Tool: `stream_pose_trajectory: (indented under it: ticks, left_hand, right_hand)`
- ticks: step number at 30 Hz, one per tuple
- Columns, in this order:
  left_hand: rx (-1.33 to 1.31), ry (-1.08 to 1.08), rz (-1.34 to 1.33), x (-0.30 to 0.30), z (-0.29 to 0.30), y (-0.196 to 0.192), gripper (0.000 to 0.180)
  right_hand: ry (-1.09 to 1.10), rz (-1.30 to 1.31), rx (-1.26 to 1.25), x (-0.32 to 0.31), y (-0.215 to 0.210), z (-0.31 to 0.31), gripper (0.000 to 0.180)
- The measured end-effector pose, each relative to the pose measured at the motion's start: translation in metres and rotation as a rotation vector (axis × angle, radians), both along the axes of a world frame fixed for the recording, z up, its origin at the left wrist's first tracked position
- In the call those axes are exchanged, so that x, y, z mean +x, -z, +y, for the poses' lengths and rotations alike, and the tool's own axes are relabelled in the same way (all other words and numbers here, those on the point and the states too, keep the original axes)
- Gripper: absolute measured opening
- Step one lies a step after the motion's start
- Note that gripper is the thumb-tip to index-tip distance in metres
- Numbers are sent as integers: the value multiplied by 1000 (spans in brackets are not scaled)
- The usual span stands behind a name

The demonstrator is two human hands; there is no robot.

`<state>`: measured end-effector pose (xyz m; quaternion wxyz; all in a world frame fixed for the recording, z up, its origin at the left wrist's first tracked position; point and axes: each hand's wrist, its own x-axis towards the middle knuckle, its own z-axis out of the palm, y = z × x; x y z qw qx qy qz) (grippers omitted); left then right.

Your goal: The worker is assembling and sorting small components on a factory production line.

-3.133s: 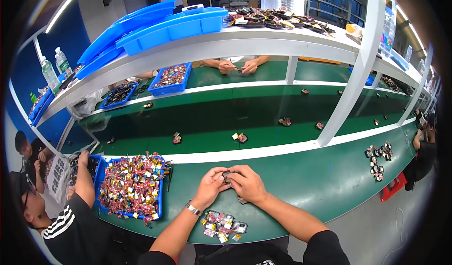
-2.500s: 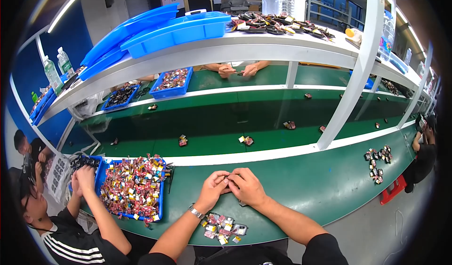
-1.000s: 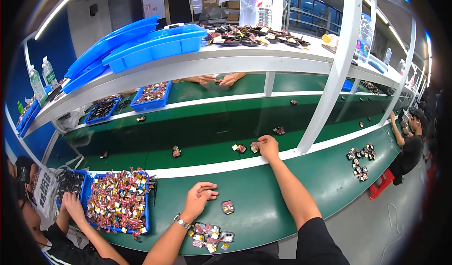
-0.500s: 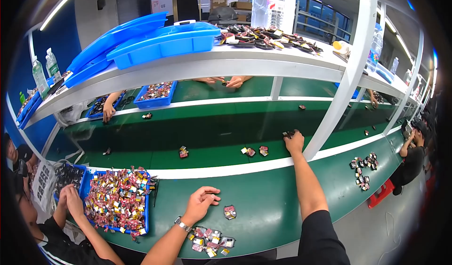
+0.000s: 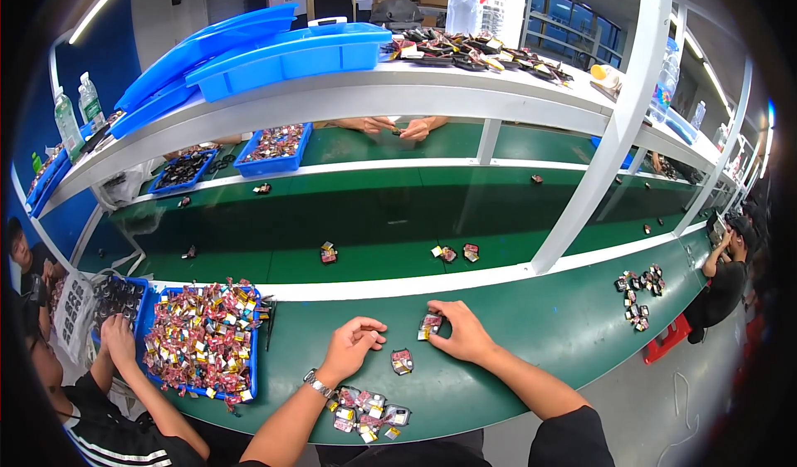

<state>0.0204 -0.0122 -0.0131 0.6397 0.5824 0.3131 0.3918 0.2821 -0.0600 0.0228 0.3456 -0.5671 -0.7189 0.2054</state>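
Observation:
My right hand [image 5: 465, 334] grips a small electronic module [image 5: 429, 327], a black-framed piece with a red circuit board and a yellow-and-white part, at the green table surface. To its left, my left hand [image 5: 352, 349] hovers over the table with loosely curled fingers apart and nothing in them. A similar single module [image 5: 402, 361] lies between and just below my two hands. Near the table's front edge, by my left wrist, several more modules [image 5: 367, 413] lie in a loose cluster.
Left of my arm stands a blue tray [image 5: 256, 367] heaped with red-and-yellow electronic parts; a co-worker's hands [image 5: 118, 338] are beside it. Beyond a white rail [image 5: 398, 286] runs a green belt [image 5: 382, 268] with scattered modules. A white post [image 5: 602, 135] rises at right; more modules [image 5: 639, 293] lie beyond.
My right hand has come back from the belt across the rail to the table, bringing a module with it. My left hand stays nearly in place.

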Motion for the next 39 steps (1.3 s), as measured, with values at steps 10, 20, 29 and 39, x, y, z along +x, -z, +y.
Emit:
stream_pose_trajectory:
  ticks: [10, 20, 29, 39]
  left_hand:
    - [-18, 7, 9, -1, 1, -4, 18]
    - [-48, 28, -23, -3, 3, -5, 19]
    - [-374, 223, -229, -14, 7, -20, 41]
    - [-364, 32, -343, -12, 5, -16, 36]
  right_hand:
    - [-146, -226, 91, 45, -34, 74, 54]
    - [307, -339, -84, 68, -10, 131, 65]
    - [-471, -148, 80, -61, -76, 30, 71]
    - [-91, -57, 351, -92, -28, 19, 22]
